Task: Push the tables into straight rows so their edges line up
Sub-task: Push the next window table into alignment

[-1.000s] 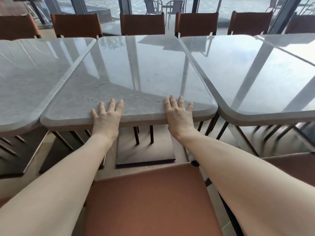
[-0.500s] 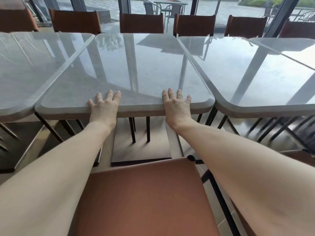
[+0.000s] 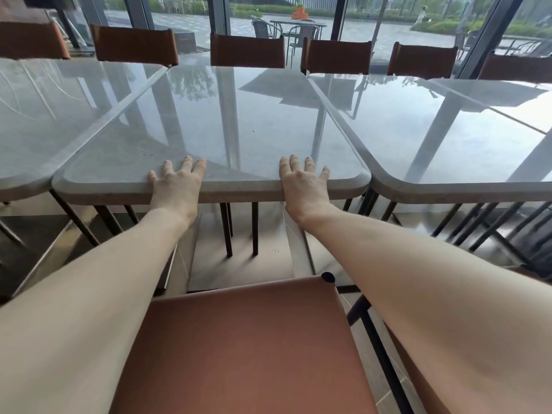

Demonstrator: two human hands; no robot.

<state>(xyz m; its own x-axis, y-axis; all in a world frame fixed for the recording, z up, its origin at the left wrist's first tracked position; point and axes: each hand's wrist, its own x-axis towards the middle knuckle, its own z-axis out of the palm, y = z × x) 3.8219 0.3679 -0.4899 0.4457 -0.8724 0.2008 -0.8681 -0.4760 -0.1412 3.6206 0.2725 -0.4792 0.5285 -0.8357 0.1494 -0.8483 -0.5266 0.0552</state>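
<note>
At the near edge of the middle grey polished stone-topped table [image 3: 227, 135], left hand [image 3: 176, 186] and right hand [image 3: 303, 186] press flat, fingers straight; over the last second its front edge has seemingly drawn level with both neighbouring grey tabletops [image 3: 454, 138]

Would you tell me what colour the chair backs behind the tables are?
Reddish-brown, on the chair backs, seen best in the head view.

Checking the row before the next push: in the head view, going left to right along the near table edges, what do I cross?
left table → middle table with left hand, then right hand resting on its near edge → right table.
</note>
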